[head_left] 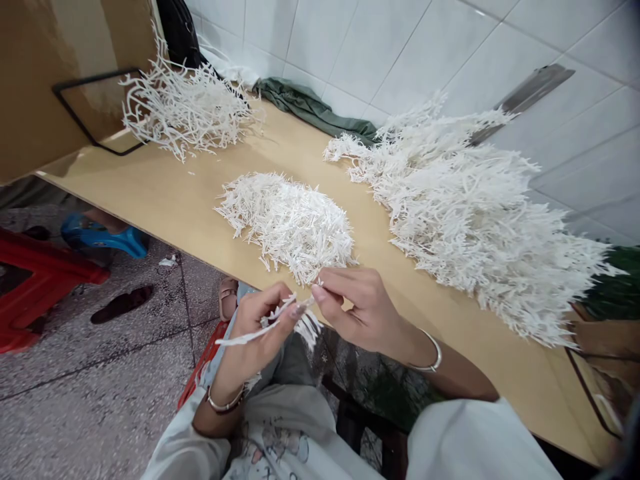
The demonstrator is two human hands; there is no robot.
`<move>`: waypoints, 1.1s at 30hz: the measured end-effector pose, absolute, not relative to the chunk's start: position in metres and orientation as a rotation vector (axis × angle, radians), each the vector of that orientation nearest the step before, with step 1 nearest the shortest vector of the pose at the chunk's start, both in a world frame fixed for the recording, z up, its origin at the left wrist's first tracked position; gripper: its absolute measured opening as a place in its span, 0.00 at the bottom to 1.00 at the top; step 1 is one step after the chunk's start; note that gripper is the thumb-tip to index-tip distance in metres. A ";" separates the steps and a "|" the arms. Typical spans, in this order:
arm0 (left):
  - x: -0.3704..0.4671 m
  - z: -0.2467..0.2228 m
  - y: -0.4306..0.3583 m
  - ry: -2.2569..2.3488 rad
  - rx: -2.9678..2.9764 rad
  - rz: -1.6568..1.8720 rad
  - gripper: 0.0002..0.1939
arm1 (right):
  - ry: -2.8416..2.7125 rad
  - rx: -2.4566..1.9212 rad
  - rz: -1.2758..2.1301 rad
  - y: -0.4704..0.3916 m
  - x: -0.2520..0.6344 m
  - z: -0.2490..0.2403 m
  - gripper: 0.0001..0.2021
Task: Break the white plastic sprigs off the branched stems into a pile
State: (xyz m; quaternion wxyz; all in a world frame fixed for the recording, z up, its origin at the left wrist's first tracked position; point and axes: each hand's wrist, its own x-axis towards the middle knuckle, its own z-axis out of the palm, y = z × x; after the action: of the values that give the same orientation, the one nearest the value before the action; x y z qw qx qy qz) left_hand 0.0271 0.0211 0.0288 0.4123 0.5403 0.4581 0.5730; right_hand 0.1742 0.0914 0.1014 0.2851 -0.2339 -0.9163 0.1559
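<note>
My left hand (263, 333) is closed around a white branched strand (245, 339), whose bare stem sticks out to the left. More white tips (309, 328) hang below its fingers. Close by on the right, my right hand (355, 307) pinches a small white piece at its thumb and fingertip. Just beyond both hands, a pile of short white pieces (295, 220) lies on the tan table (200, 207). A large heap of white branched strands (465, 207) covers the table's right side. Bare, longer white stems (185, 110) are piled at the back left.
Dark green cloth (315, 110) lies along the tiled wall. A cardboard panel (50, 80) and black metal frame (90, 80) stand at the left. Red stool (40, 287), blue stool (105, 233) and a dark slipper (123, 305) are on the floor.
</note>
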 end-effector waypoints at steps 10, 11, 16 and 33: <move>0.032 0.030 0.022 1.127 1.577 1.015 0.30 | -2.349 -0.660 0.441 0.099 0.182 0.101 0.15; 0.031 0.031 0.022 1.103 1.582 0.980 0.31 | -2.344 -0.655 0.493 0.099 0.182 0.101 0.15; 0.029 0.037 0.024 1.005 1.705 0.899 0.32 | -2.309 -0.673 0.646 0.093 0.180 0.101 0.14; 0.031 0.037 0.002 1.102 1.380 1.240 0.32 | -2.284 -1.049 0.316 0.141 0.206 0.126 0.16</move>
State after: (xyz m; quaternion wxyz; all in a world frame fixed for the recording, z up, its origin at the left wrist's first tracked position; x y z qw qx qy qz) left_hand 0.0309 0.0016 0.0365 0.4723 0.5637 0.4500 0.5067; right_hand 0.2059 0.1410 0.1256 0.2997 -0.3951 -0.8602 0.1191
